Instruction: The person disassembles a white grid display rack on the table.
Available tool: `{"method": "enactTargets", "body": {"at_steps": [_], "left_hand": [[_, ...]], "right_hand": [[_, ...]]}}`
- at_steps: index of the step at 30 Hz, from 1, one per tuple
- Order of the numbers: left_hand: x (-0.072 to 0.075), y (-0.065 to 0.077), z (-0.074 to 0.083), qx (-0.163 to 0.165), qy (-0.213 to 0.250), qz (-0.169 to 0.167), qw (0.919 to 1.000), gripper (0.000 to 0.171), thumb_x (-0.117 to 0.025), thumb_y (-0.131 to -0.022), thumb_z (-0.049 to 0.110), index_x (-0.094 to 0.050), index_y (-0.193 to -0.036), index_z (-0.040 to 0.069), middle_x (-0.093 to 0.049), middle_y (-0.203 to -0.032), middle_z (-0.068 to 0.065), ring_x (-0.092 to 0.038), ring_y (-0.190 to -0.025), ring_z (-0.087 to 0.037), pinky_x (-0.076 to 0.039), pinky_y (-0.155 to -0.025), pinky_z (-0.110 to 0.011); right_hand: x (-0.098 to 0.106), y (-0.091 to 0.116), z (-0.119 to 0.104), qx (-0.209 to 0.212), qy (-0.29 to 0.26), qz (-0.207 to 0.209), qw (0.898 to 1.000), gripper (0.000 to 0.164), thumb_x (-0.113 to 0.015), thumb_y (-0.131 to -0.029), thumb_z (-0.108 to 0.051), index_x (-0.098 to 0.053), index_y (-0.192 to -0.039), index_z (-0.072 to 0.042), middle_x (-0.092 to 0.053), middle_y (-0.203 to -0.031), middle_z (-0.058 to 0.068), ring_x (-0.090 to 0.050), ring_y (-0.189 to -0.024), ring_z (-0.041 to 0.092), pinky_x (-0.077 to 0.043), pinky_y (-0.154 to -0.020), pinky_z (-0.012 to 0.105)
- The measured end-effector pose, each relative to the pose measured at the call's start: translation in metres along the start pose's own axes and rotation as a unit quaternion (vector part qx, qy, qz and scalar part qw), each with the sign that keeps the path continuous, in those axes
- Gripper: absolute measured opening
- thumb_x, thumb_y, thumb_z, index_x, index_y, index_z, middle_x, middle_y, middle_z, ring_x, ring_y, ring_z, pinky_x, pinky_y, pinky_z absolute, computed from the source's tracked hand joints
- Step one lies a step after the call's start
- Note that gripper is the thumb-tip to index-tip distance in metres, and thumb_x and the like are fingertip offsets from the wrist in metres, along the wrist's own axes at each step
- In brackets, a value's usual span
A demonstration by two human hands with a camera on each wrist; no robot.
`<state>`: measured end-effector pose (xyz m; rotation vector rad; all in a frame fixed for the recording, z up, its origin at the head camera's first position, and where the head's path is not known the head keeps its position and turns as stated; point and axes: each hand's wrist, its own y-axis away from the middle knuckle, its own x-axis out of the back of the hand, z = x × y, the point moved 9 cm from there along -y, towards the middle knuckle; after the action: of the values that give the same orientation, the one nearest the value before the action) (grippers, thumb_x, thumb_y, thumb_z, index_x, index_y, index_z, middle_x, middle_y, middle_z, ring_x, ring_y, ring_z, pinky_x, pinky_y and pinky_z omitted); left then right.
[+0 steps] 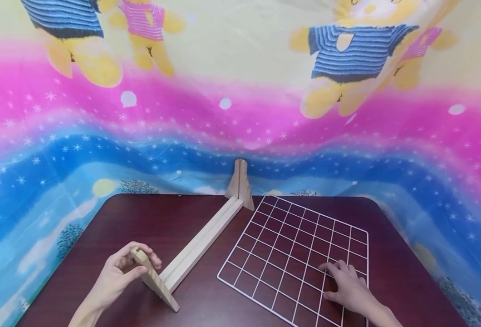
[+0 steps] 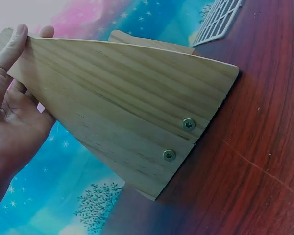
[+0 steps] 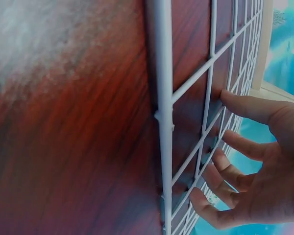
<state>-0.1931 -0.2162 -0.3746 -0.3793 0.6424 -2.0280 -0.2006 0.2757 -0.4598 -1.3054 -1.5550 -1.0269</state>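
A wooden stand lies along the left of the table, with a pale crossbar [image 1: 203, 243] joining two upright end panels. My left hand [image 1: 115, 274] grips the narrow top of the near end panel [image 1: 156, 281], thumb on one side and fingers on the other. Two bolt heads [image 2: 188, 124] show low on that panel [image 2: 127, 98] in the left wrist view. Flat on the table to the right is a white wire grid [image 1: 241, 236]. Over its right part my right hand [image 1: 348, 288] has spread, slightly bent fingers, the fingertips touching the wires.
The dark reddish-brown table [image 1: 134, 218] has rounded far corners. A patterned cloth [image 1: 240, 122] with bears and snowflakes hangs behind and around it. The stand's far end panel [image 1: 240, 184] stands near the table's back edge, close to a grid corner.
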Motion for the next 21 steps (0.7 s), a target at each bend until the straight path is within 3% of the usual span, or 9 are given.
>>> {"method": "enactTargets", "body": {"at_steps": [5,11,21], "left_hand": [[0.0017,0.0004,-0.0013,-0.004,-0.014,0.018,0.9997,0.035,-0.048,-0.084,-0.029,-0.050,-0.114,-0.012,-0.067,-0.097,-0.019,-0.068,-0.092,-0.026,-0.053,-0.079,-0.029],[0.0024,-0.0007,-0.0012,-0.022,-0.040,0.032,0.9984,0.033,-0.052,-0.082,-0.028,-0.052,-0.111,-0.012,-0.068,-0.092,-0.017,-0.069,-0.087,-0.024,-0.053,-0.076,-0.026],[0.0009,0.0014,0.0019,-0.036,-0.059,0.047,0.9965,0.031,-0.055,-0.080,-0.026,-0.053,-0.106,-0.010,-0.069,-0.089,-0.016,-0.069,-0.085,-0.022,-0.052,-0.072,-0.025]], "right_hand": [[0.0028,0.0009,-0.0018,0.022,0.004,0.012,1.000,0.055,-0.089,-0.064,-0.020,-0.063,-0.112,-0.023,-0.053,-0.102,0.000,-0.051,-0.091,0.023,-0.043,-0.060,0.042],[0.0046,-0.0015,0.0027,0.040,-0.014,0.021,0.999,0.055,-0.090,-0.061,-0.018,-0.064,-0.109,-0.025,-0.052,-0.095,-0.006,-0.049,-0.088,0.018,-0.042,-0.061,0.036],[0.0059,-0.0023,0.0038,0.076,-0.042,0.002,0.996,0.055,-0.089,-0.064,-0.020,-0.065,-0.114,-0.023,-0.052,-0.098,-0.006,-0.047,-0.090,0.018,-0.041,-0.064,0.035]]}}
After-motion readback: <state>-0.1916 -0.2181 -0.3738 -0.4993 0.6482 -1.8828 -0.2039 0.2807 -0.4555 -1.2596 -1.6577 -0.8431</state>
